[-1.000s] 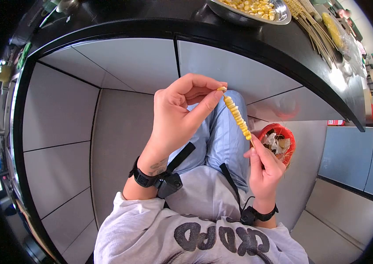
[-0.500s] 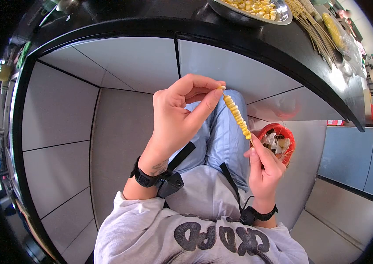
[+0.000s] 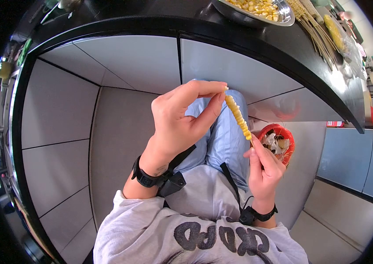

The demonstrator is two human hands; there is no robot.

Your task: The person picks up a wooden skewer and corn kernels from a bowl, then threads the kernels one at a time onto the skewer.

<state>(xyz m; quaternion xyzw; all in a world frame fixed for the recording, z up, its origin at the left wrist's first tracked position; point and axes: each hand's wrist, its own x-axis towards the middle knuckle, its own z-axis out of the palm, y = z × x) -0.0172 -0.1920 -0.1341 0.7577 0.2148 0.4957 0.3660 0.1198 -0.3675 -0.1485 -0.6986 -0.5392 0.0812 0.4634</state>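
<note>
A thin skewer threaded with a row of yellow corn kernels slants between my hands, above my lap. My right hand pinches its lower end just below the last kernel. At the upper tip, the thumb and forefinger of my left hand are closed on a corn kernel, partly hidden by the fingertips. The kernels sit packed side by side along the stick.
A metal bowl of loose kernels stands on the black counter ahead. Right of it lie a bundle of skewers and a yellow corn cob by clear plastic. A red bin with waste stands beside my right knee.
The fingers of my left hand have straightened a little at the skewer's tip, and the hand has shifted slightly. My right hand keeps its hold on the lower end.
</note>
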